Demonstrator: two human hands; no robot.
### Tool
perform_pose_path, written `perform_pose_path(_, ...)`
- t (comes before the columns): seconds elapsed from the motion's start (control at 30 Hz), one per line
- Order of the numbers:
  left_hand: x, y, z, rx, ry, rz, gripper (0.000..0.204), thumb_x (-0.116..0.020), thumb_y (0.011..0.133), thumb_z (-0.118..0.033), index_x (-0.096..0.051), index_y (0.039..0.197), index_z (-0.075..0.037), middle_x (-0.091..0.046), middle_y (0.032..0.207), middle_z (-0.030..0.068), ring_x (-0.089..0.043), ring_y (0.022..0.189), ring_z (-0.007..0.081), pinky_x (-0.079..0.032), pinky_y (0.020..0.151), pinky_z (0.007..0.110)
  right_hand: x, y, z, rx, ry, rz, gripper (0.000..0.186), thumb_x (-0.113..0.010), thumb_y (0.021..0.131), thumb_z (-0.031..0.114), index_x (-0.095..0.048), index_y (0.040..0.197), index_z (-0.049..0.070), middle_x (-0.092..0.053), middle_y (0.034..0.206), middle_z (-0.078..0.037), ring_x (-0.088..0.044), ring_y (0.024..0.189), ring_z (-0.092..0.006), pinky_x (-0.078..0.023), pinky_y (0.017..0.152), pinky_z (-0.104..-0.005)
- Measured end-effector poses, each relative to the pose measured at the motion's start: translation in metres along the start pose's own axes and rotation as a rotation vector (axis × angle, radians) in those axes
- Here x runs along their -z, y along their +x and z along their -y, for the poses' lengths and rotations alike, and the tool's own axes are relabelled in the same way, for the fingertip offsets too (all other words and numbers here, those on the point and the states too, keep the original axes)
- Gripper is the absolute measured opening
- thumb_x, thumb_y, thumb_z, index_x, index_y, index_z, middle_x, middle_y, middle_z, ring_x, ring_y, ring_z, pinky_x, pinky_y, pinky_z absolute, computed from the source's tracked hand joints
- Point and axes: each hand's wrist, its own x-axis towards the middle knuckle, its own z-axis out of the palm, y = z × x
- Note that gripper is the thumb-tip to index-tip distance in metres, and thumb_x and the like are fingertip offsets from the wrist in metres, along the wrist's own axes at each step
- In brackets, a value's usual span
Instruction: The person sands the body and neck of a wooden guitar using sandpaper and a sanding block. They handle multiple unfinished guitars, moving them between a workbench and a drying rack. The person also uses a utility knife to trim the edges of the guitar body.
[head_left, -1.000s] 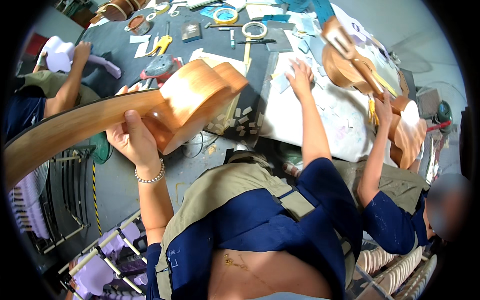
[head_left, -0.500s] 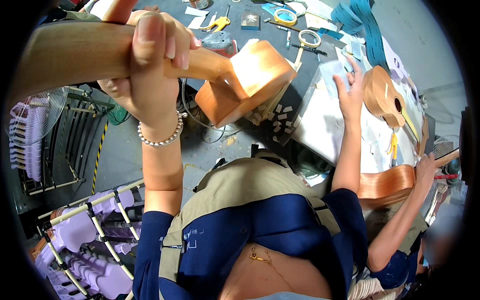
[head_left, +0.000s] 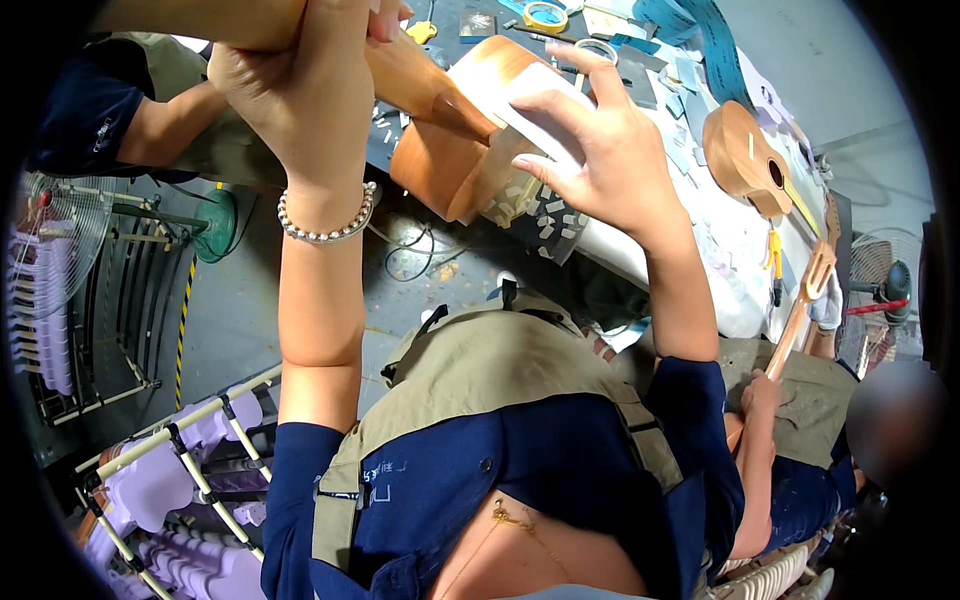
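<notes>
My left hand [head_left: 310, 95] is closed round the neck of an unfinished wooden ukulele [head_left: 435, 165], held tilted with its body away from me. A beaded bracelet is on that wrist. At the far side of the ukulele's body is my right hand [head_left: 620, 150], fingers bent and thumb apart, with a thin pale sheet [head_left: 550, 125] between them and lying against the wood. What the sheet is made of I cannot tell. The instrument's head end runs out of view at the upper left.
A worktable [head_left: 640, 240] carries tape rolls [head_left: 545, 15], blue abrasive strips [head_left: 712, 50], another ukulele [head_left: 745, 160] and small white scraps [head_left: 548, 215]. At right a co-worker holds an instrument neck [head_left: 800, 300]; at left another person's arm [head_left: 175, 125] reaches in. A rack [head_left: 150, 445] with lilac-covered bodies stands lower left.
My right hand has come left with the pale sheet, onto the ukulele's body. The view has shifted; another person's arm shows at left, and the co-worker's instrument at right is now upright.
</notes>
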Motion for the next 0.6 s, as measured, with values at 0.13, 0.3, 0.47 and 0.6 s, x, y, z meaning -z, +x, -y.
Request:
perform_pose_path(0.13,0.001,0.0,-0.003,0.018,0.039,-0.013,0.034,-0.056,0.082,-0.002,-0.051,0.115,0.007,-0.047,0.062,0.0029,-0.045,0.049,0.011,-0.044,0.055,0.031,-0.006,0.003,0.002,0.193,-0.267,-0.056,0.031,-0.069,0.068,0.018,-0.064,0.098,0.02,-0.055,0.112,-0.001,-0.055,0.077,-0.0201,-0.047,0.062,-0.0297)
perform_pose_path(0.3,0.0,-0.002,-0.006,0.021,0.009,-0.015,0.035,-0.056,0.082,-0.002,-0.05,0.115,0.007,-0.046,0.06,0.0028,-0.044,0.049,0.0105,-0.043,0.055,0.03,-0.008,0.0,0.009,0.26,-0.306,-0.087,0.032,-0.066,0.063,0.014,-0.064,0.095,0.017,-0.056,0.105,0.0,-0.051,0.07,-0.0187,-0.045,0.056,-0.0283)
perform_pose_path(0.47,-0.001,0.001,-0.003,0.02,0.029,-0.015,0.035,-0.055,0.082,-0.003,-0.05,0.115,0.007,-0.046,0.06,0.0027,-0.043,0.049,0.0102,-0.043,0.055,0.03,-0.01,0.012,0.013,0.292,-0.391,-0.089,0.031,-0.061,0.06,0.011,-0.065,0.091,0.011,-0.056,0.098,-0.001,-0.049,0.071,-0.0183,-0.042,0.055,-0.0283)
perform_pose_path(0.6,-0.004,0.001,-0.004,0.029,0.032,-0.016,0.034,-0.055,0.082,-0.002,-0.051,0.114,0.007,-0.046,0.059,0.0027,-0.044,0.048,0.01,-0.043,0.054,0.03,-0.006,0.009,0.017,0.317,-0.487,-0.081,0.039,-0.06,0.058,0.009,-0.065,0.097,0.011,-0.056,0.101,0.001,-0.046,0.068,-0.0179,-0.039,0.053,-0.0274)
